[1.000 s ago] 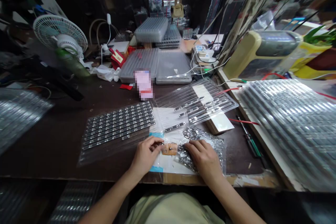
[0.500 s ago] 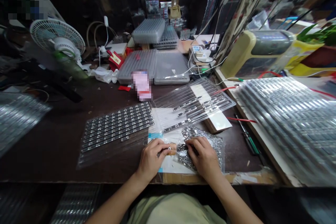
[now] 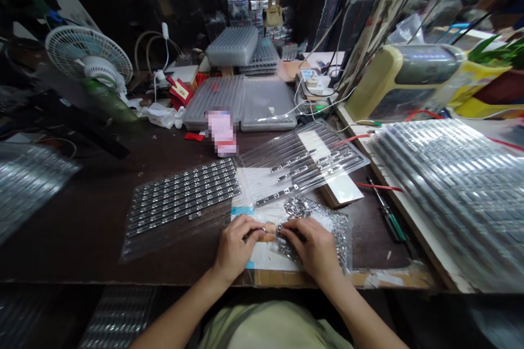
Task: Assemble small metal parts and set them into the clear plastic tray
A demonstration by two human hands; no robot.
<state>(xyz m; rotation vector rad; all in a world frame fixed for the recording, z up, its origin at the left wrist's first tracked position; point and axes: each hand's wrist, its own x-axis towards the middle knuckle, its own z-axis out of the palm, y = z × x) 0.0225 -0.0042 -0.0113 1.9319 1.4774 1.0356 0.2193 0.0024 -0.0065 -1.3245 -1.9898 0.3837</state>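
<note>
My left hand [image 3: 239, 245] pinches a small shiny metal part [image 3: 262, 229] against a little orange-brown block [image 3: 269, 232]. Just right of the block, my right hand [image 3: 309, 242] has its thumb and forefinger closed on another small metal part [image 3: 280, 227], too small to name. Under and beside that hand lies a clear bag [image 3: 341, 229] of loose shiny metal parts. To the left, a clear ribbed tray [image 3: 184, 196] holds rows of dark and silver pieces. Beyond my hands, a second ribbed tray [image 3: 282, 155] tilts on a white-topped block [image 3: 344, 191], with a few pieces in its grooves.
Stacked clear trays [image 3: 446, 191] fill the right side. A green-handled tool [image 3: 391, 218] lies beside a wooden edge. Closed trays [image 3: 268, 103] stand at the back, and a white fan [image 3: 90, 60] at the back left. More trays [image 3: 33, 185] lie far left.
My right hand has drawn left from over the bag of parts to beside the orange-brown block, a small metal part now at its fingertips. My left hand stays nearly still.
</note>
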